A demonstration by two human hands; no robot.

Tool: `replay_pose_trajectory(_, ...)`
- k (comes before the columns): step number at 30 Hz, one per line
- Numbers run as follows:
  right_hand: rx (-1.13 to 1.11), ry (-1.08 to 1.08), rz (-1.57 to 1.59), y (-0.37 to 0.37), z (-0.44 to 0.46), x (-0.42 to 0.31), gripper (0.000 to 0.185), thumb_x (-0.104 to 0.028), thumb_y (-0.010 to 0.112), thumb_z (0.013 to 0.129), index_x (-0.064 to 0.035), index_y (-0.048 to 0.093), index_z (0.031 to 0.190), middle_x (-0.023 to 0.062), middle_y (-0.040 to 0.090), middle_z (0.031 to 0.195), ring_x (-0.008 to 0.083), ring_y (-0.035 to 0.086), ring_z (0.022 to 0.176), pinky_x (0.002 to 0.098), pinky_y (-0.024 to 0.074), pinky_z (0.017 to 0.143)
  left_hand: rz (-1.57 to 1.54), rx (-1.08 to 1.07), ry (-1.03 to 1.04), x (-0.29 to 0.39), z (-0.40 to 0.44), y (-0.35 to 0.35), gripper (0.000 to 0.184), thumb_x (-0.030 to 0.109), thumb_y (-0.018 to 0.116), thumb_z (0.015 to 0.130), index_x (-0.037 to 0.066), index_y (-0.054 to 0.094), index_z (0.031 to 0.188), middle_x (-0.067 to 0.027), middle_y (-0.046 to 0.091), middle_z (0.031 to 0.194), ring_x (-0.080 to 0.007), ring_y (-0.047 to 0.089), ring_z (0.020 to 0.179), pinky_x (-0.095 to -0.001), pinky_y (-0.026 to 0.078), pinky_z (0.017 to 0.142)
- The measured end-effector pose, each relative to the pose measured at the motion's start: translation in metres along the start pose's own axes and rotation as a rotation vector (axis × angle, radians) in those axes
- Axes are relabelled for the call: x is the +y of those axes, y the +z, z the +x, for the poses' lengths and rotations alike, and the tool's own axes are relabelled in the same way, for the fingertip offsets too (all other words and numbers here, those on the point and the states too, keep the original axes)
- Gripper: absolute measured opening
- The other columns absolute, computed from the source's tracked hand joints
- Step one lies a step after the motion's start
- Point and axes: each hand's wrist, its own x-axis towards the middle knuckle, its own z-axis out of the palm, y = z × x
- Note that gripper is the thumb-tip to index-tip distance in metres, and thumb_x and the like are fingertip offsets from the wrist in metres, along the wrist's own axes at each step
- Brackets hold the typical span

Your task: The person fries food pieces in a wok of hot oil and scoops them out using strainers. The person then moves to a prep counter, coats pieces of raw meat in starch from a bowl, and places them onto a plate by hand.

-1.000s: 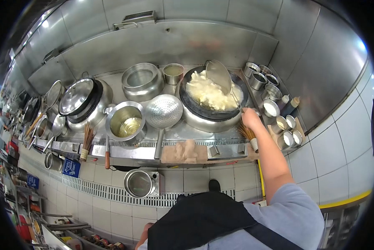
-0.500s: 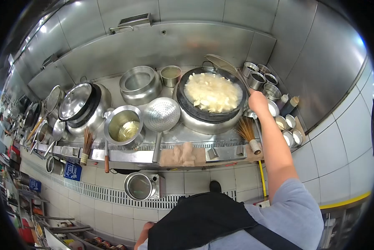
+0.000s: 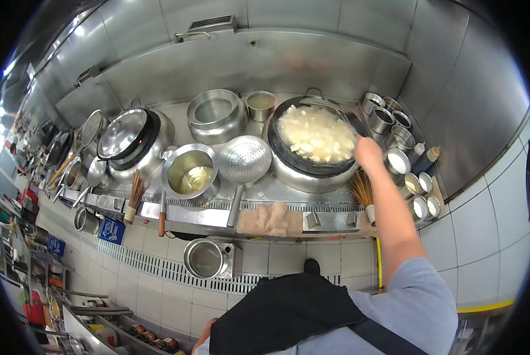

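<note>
My right hand (image 3: 368, 152) is closed around the handle of a long-handled skimmer (image 3: 324, 105) at the right rim of the wok (image 3: 289, 155). The skimmer's broad head lies over the back of the wok; steam blurs it, so its mesh or holes cannot be made out. Pale, chunky food pieces (image 3: 319, 139) fill the bubbling, steaming wok. Low beside the black apron, only part of my left hand (image 3: 206, 331) shows; its fingers are hidden.
Left of the wok lie a perforated strainer (image 3: 245, 157) and a deep pot (image 3: 171, 180) holding yellowish liquid. Seasoning tins (image 3: 382, 120), white bowls (image 3: 420, 207) and squeeze bottles (image 3: 431, 157) line the right. A bamboo brush (image 3: 362, 192) stands at the front edge.
The skimmer's head has come down from above the wok's back rim to over the food. My right hand has lowered slightly relative to the wok. The view has shifted a little.
</note>
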Motion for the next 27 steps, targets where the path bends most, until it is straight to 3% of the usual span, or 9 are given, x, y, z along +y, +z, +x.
replay_pose_trajectory(3,0.012,-0.035,-0.04,0.035,0.003,-0.009,0.038,-0.008,0.043,0.087,-0.0028,0.052,0.124,0.0217,0.062,0.1,0.0361,0.064,0.089,0.0433,0.0522,0.076,-0.005,0.018,0.0,0.0,0.003,-0.009,0.038,0.037,0.062,0.075,0.013,0.066,0.103,-0.0149,0.064,0.106,-0.0334,0.06,0.099,-0.0414,0.05,0.085)
replay_pose_trajectory(10,-0.104,-0.076,-0.156,0.046,-0.035,0.019,0.05,-0.006,0.042,0.085,-0.0077,0.043,0.136,0.0238,0.059,0.104,0.0374,0.062,0.091,0.0436,0.0505,0.079,-0.127,0.096,0.061,0.015,0.014,-0.019,0.039,0.038,0.062,0.075,0.014,0.066,0.104,-0.0139,0.064,0.107,-0.0329,0.06,0.1,-0.0406,0.05,0.086)
replay_pose_trajectory(15,-0.071,-0.035,0.177,0.089,-0.061,0.053,0.053,-0.008,0.049,0.085,-0.0055,0.04,0.137,0.027,0.056,0.106,0.0417,0.056,0.099,0.0417,0.0461,0.086,-0.083,0.031,0.104,0.002,0.019,-0.007,0.038,0.039,0.061,0.076,0.014,0.066,0.104,-0.0123,0.065,0.105,-0.0316,0.061,0.099,-0.0405,0.05,0.085)
replay_pose_trajectory(17,0.008,0.02,0.309,0.096,-0.091,0.055,0.053,-0.01,0.053,0.088,-0.0059,0.038,0.137,0.0285,0.051,0.114,0.0447,0.051,0.106,0.0441,0.044,0.091,-0.049,-0.006,0.092,-0.014,0.023,0.005,0.037,0.039,0.06,0.076,0.014,0.066,0.103,-0.012,0.065,0.104,-0.0311,0.061,0.099,-0.0405,0.05,0.084)
replay_pose_trajectory(21,0.257,0.279,0.54,0.133,-0.179,0.073,0.033,-0.017,0.052,0.09,-0.0009,0.053,0.119,0.0235,0.054,0.11,0.0412,0.053,0.101,0.0443,0.044,0.085,0.005,-0.077,0.084,-0.047,0.034,0.03,0.036,0.04,0.058,0.078,0.014,0.066,0.102,-0.0113,0.066,0.101,-0.0301,0.062,0.098,-0.0406,0.05,0.083)
replay_pose_trajectory(23,0.288,0.196,0.444,0.172,-0.242,0.083,0.023,-0.018,0.052,0.09,0.0009,0.058,0.102,0.0224,0.058,0.094,0.0359,0.056,0.09,0.0416,0.0446,0.079,0.034,-0.123,0.102,-0.059,0.043,0.041,0.035,0.04,0.058,0.079,0.014,0.067,0.101,-0.011,0.066,0.1,-0.0296,0.062,0.098,-0.0407,0.05,0.083)
replay_pose_trajectory(24,-0.03,0.337,0.433,0.177,-0.278,0.081,0.019,-0.017,0.052,0.089,0.0007,0.057,0.093,0.0222,0.06,0.089,0.0367,0.057,0.084,0.0436,0.0456,0.076,0.048,-0.148,0.116,-0.057,0.046,0.044,0.035,0.04,0.057,0.079,0.014,0.067,0.101,-0.0108,0.067,0.099,-0.0293,0.062,0.098,-0.0407,0.051,0.082)
replay_pose_trajectory(25,-0.34,0.269,0.317,0.188,-0.314,0.087,0.019,-0.019,0.052,0.087,-0.0015,0.06,0.088,0.0213,0.062,0.087,0.0379,0.059,0.079,0.0457,0.0467,0.072,0.065,-0.178,0.136,-0.052,0.046,0.045,0.034,0.04,0.057,0.08,0.014,0.067,0.1,-0.0106,0.067,0.099,-0.0291,0.062,0.098,-0.0407,0.051,0.082)
replay_pose_trajectory(27,-1.266,-0.52,-0.132,0.279,-0.389,0.147,0.029,-0.018,0.058,0.08,-0.0067,0.061,0.106,0.0198,0.066,0.091,0.0377,0.063,0.085,0.0456,0.0498,0.076,0.194,-0.194,0.223,-0.046,0.048,0.042,0.033,0.039,0.056,0.081,0.014,0.067,0.099,-0.0103,0.068,0.095,-0.0275,0.064,0.093,-0.0395,0.051,0.079)
